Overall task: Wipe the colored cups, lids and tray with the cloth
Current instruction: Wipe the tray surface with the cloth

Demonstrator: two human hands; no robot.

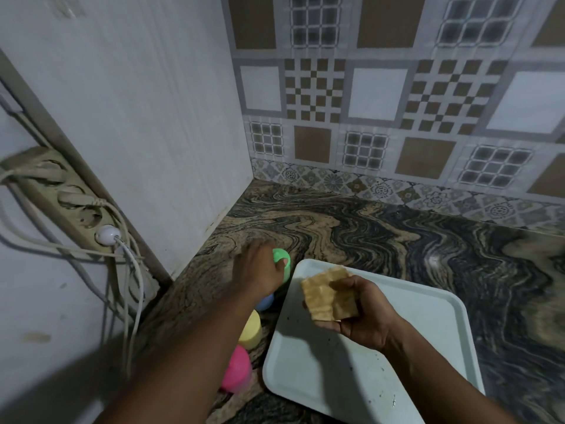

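Note:
My left hand point(258, 272) grips the green cup point(282, 261), which stands on the counter just left of the pale tray point(428, 362). My right hand point(363, 313) holds a folded tan cloth point(327, 296) above the tray's near-left part. Along the tray's left edge, partly hidden by my left forearm, stand a blue cup point(265, 302), a yellow cup point(251, 332) and a pink cup point(237, 371). Small dark specks dot the tray's surface. No lids are visible.
A marbled brown-and-black counter point(382, 234) runs back to a patterned tile wall point(397, 102). A white panel point(137, 133) closes the left side. A power strip point(61, 194) with plugged cables hangs at far left.

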